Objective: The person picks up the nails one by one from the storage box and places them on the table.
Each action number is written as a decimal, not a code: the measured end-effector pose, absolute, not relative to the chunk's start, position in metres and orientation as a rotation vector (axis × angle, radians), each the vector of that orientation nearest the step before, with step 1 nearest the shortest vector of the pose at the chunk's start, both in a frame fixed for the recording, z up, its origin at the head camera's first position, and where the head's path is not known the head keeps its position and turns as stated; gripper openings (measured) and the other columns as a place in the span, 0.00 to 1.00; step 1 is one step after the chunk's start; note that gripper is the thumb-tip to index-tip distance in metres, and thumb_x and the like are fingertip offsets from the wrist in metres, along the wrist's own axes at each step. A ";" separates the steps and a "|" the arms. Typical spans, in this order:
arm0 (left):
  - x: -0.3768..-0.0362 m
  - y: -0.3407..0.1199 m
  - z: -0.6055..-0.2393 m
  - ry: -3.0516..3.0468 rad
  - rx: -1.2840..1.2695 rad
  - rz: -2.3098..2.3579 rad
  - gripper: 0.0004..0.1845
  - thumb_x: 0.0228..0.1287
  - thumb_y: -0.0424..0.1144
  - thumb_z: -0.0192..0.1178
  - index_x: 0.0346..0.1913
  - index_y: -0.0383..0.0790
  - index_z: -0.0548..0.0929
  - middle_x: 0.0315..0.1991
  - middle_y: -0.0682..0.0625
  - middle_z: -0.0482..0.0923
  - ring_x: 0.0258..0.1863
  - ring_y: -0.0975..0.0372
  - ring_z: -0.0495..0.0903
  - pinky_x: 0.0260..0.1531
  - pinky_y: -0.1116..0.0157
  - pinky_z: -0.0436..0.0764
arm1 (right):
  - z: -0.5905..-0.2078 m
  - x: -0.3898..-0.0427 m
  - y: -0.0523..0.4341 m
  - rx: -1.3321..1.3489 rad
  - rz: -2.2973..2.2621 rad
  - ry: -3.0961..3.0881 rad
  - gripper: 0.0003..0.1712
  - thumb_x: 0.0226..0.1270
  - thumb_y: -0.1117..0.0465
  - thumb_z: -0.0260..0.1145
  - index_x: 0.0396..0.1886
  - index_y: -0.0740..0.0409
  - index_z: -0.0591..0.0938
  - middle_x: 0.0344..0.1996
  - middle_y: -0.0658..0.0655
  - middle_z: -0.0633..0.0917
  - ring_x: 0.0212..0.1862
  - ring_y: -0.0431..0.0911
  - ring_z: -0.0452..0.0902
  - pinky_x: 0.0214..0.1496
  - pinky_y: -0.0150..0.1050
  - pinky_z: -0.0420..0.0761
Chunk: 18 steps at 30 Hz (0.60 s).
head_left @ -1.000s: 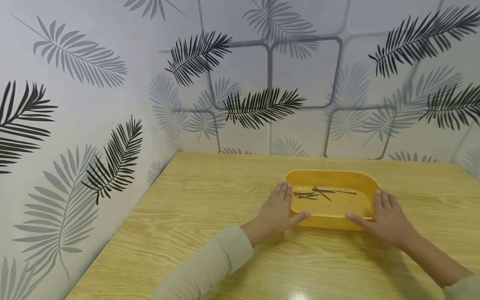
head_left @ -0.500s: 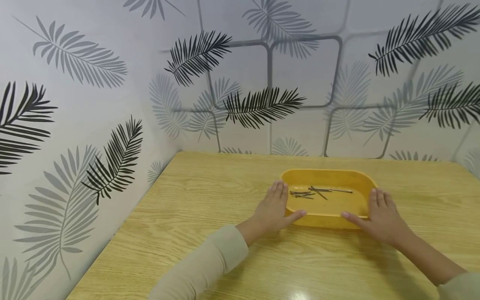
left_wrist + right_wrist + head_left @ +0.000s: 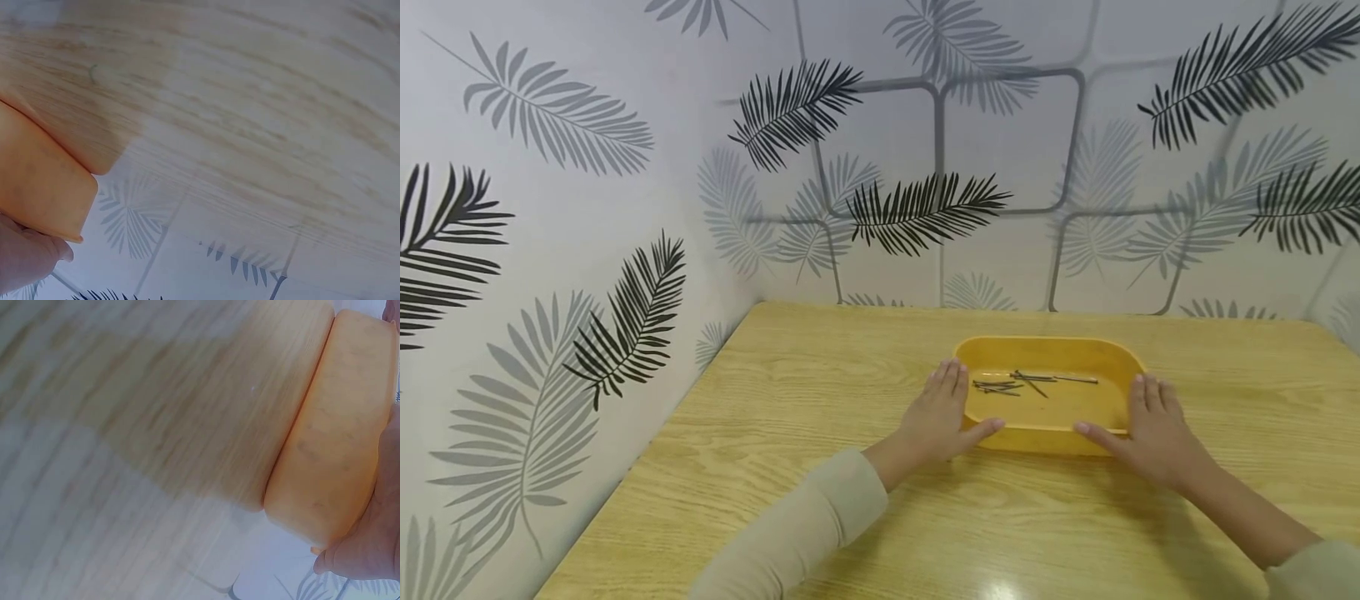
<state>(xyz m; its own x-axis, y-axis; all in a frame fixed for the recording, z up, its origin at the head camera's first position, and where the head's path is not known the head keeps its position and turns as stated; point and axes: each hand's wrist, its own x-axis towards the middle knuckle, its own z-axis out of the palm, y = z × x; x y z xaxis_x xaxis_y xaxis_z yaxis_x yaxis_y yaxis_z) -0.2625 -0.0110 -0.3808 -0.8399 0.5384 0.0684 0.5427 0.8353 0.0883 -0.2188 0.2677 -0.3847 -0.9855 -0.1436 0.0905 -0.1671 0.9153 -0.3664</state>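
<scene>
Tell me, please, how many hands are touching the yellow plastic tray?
2: the left hand lies against the left end of the yellow plastic tray, and the right hand lies against its right end.

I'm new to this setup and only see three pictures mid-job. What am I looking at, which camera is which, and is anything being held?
No machine here: a person works with bare hands. The wide picture comes from a camera on the head, looking down at a wooden table set against leaf-patterned walls. The other two come from cameras on each wrist, so they show blurred close-ups of the table and the side of a yellow tray. Thin dark nails lie in the tray. The left hand lies against its left end and the right hand against its right end, fingers fairly straight, thumbs along the near wall. The tray sits on the table, flanked rather than lifted.
</scene>
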 end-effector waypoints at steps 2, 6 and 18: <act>-0.263 -0.012 -0.381 -2.973 -0.875 -0.166 0.48 0.65 0.69 0.32 0.72 0.30 0.44 0.74 0.38 0.38 0.74 0.51 0.39 0.72 0.60 0.45 | -0.385 -0.218 0.266 0.244 0.586 -3.010 0.63 0.64 0.33 0.50 0.64 0.86 0.36 0.64 0.85 0.34 0.65 0.78 0.27 0.64 0.72 0.42; -0.264 -0.015 -0.381 -2.975 -0.872 -0.167 0.48 0.65 0.69 0.33 0.72 0.30 0.45 0.74 0.38 0.39 0.74 0.52 0.39 0.73 0.61 0.45 | -0.384 -0.217 0.261 0.243 0.586 -3.004 0.63 0.63 0.33 0.50 0.64 0.87 0.37 0.64 0.85 0.35 0.65 0.78 0.27 0.65 0.70 0.42; -0.266 -0.023 -0.382 -2.986 -0.854 -0.184 0.49 0.65 0.69 0.34 0.72 0.31 0.44 0.74 0.39 0.39 0.74 0.52 0.39 0.72 0.61 0.46 | -0.382 -0.215 0.250 0.247 0.582 -2.983 0.63 0.64 0.33 0.50 0.64 0.87 0.38 0.64 0.85 0.35 0.65 0.78 0.27 0.66 0.69 0.40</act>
<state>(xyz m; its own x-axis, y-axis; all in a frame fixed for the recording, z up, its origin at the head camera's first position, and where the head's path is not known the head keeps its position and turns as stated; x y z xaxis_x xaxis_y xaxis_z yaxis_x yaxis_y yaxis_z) -0.2661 -0.0233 -0.3820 -0.8489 0.5249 0.0614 0.5285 0.8424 0.1050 -0.2154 0.2504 -0.3825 -0.9827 -0.1404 0.1206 -0.1754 0.9142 -0.3653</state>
